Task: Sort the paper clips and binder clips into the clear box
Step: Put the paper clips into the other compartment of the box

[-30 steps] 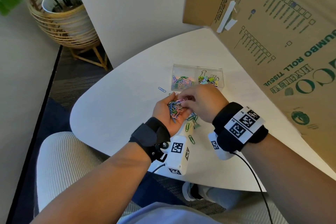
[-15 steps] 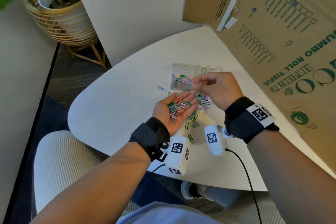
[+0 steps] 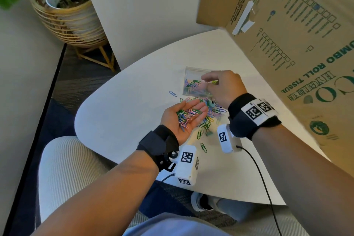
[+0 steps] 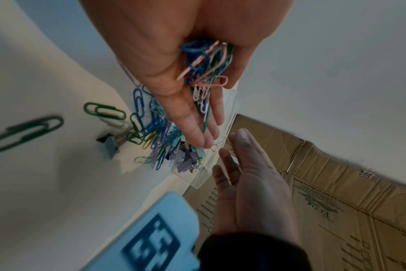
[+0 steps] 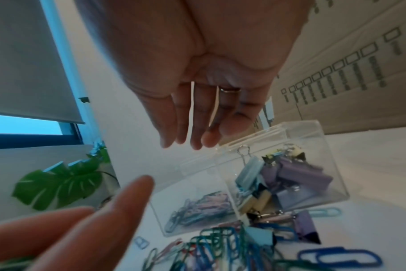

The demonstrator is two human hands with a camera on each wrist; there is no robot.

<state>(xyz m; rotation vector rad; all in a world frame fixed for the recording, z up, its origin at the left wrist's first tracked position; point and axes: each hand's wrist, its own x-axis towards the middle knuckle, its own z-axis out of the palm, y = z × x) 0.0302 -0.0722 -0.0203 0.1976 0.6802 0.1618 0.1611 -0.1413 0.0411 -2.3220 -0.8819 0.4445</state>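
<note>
- Two hands show in the head view: the left hand (image 3: 184, 119), palm up with its grip released, cradles coloured wire paper clips (image 3: 186, 116); the right hand (image 3: 223, 87) hovers over the clear two-compartment plastic box (image 3: 191, 76) on the white table (image 3: 124, 113).
- Left wrist view: loose clips and a pale blue binder clip (image 4: 108, 146) lie beside the box.
- Right wrist view: right grip released, empty; pastel binder clips (image 5: 290, 179) fill the right compartment, paper clips the left.
</note>
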